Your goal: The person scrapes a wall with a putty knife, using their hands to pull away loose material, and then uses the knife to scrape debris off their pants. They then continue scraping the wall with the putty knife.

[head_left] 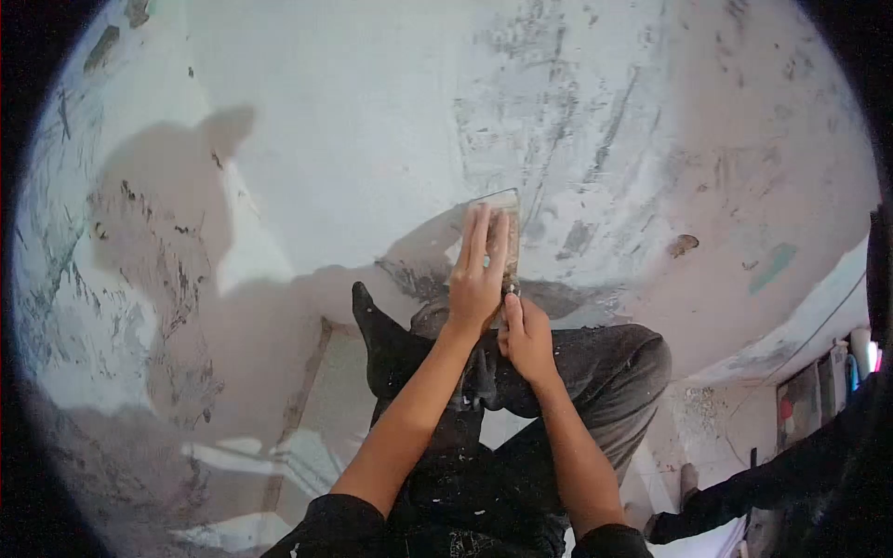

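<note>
A wide-bladed putty knife [511,221], smeared with pale filler, lies against the patchy white wall [344,149]. Around its handle at the lower end, my right hand [528,340] is closed. My left hand [479,270] lies along the blade, fingers stretched out and pressed flat on it. Just above and to the right of the blade, the white coat [567,121] has dark grey streaks. Smoother white coating spreads to the left of the tool.
My bent legs in dark trousers [605,363] are below my hands, with a dark-socked foot [372,321] near the wall. Another person's dark-clad leg [763,488] reaches in at lower right. Behind it stand stored items [819,395]. A shadow [167,205] falls across the left wall.
</note>
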A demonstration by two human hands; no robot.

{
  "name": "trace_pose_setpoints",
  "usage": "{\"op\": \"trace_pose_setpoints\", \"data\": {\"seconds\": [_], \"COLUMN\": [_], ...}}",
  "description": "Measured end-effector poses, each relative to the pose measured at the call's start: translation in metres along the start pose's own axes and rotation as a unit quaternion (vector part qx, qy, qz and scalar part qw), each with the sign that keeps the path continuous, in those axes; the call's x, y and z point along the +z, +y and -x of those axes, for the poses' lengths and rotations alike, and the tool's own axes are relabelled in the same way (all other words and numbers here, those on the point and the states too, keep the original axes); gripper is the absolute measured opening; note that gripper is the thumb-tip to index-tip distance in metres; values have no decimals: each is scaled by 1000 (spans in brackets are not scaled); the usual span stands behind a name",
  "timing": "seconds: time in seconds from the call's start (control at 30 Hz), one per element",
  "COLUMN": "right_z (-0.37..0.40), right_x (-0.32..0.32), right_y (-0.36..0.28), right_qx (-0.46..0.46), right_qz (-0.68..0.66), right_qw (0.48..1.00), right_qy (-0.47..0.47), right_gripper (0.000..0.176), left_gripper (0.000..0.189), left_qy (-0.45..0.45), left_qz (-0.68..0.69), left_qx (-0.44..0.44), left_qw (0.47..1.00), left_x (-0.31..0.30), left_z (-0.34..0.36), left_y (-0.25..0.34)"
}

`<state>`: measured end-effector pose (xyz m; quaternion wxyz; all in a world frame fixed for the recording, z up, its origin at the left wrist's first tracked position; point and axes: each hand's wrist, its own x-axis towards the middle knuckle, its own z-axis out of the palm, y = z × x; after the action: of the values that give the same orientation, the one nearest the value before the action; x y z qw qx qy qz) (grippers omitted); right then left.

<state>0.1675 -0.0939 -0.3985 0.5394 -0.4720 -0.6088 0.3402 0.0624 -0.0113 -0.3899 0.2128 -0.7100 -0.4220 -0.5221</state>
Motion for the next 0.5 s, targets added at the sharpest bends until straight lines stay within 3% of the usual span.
{"op": "trace_pose_setpoints", "data": {"seconds": [0.13, 0.33, 0.5], "right_z": [-1, -8, -23], "right_x": [-3, -3, 12], "right_y": [-12, 0, -5], "right_qx": [60, -20, 28], "right_qz": [-33, 57, -14], "right_qw": [998, 998, 999], "right_qy": [-12, 6, -9], "right_gripper": [41, 41, 41], "left_gripper": [72, 68, 62], "left_qy": [1, -50, 18], "left_qz": [-6, 3, 20], "left_qx": [0, -37, -27], "left_qw": [1000, 998, 999], "left_x": [2, -1, -3], "left_z": [-2, -2, -18], "left_y": [2, 6, -8]}}
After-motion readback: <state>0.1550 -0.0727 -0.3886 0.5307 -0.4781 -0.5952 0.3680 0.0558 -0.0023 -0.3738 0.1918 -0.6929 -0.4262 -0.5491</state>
